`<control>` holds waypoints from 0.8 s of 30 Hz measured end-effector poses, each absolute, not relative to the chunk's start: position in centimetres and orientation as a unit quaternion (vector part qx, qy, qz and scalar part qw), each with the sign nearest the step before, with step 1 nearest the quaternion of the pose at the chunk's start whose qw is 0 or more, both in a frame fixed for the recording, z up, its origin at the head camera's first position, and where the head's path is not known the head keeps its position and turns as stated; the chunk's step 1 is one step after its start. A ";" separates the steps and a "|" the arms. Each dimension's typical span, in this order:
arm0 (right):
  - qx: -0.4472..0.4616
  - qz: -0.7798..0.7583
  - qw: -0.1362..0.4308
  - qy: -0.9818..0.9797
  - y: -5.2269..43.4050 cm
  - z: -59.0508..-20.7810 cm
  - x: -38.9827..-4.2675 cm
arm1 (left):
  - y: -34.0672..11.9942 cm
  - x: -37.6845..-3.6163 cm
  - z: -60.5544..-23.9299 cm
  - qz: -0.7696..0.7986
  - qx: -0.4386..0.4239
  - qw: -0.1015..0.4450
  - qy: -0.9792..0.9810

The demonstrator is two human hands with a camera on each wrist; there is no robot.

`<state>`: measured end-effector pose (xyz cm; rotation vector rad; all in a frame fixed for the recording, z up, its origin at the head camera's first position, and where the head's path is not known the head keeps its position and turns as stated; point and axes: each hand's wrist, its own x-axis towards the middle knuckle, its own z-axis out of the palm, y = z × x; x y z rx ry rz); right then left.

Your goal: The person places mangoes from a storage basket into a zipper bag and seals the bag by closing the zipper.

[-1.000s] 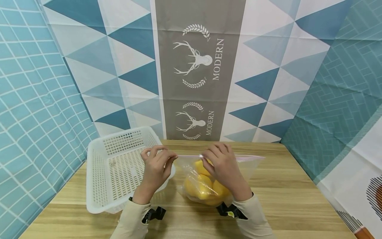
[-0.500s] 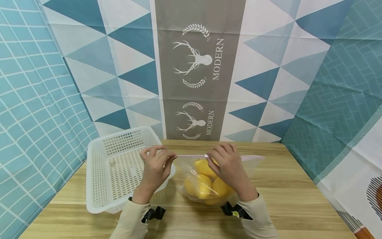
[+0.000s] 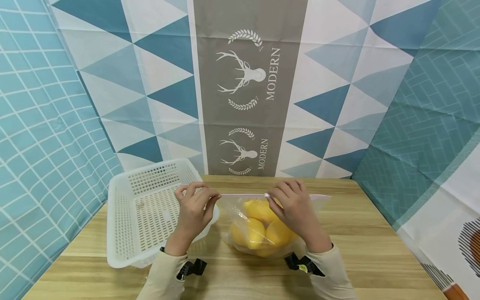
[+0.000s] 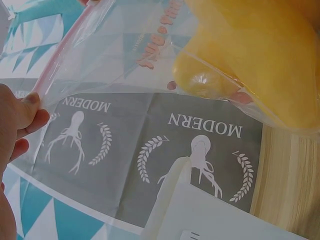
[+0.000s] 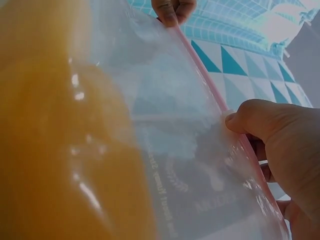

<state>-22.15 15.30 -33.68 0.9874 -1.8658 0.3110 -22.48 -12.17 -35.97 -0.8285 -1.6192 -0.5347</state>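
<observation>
A clear zip bag (image 3: 233, 207) with a pink strip along its top stands on the table, bulging with several yellow lemons (image 3: 277, 233). My left hand (image 3: 196, 210) pinches the strip's left end between thumb and fingers. Farther right along the strip, my right hand (image 3: 294, 208) pinches the small white slider (image 3: 266, 195). In the right wrist view the thumb presses on this slider (image 5: 229, 114), with the other fingers behind the strip. Between the two hands the pink strip (image 4: 62, 47) is stretched taut. Reddish lettering shows on the bag in the left wrist view.
A white perforated plastic basket (image 3: 123, 233) stands to the left, close beside my left hand, with no fruit seen in it. The wooden table (image 3: 367, 241) extends to the right of the bag. Patterned sheets (image 3: 249, 104) hang behind and at both sides.
My right hand has slid to the right along the strip, bringing the white slider with it. The left hand has stayed at its end of the bag.
</observation>
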 end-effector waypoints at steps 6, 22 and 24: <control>0.400 0.124 0.489 -0.766 16.2 -33.8 -22.2 | -12.2 -22.5 -36.0 -0.230 -0.355 0.583 -0.694; 0.396 0.137 0.470 -0.777 18.9 -33.0 -21.9 | -12.4 -22.8 -36.2 -0.234 -0.350 0.579 -0.698; 0.392 0.139 0.465 -0.781 19.2 -32.9 -21.8 | -12.5 -22.8 -36.2 -0.234 -0.350 0.580 -0.698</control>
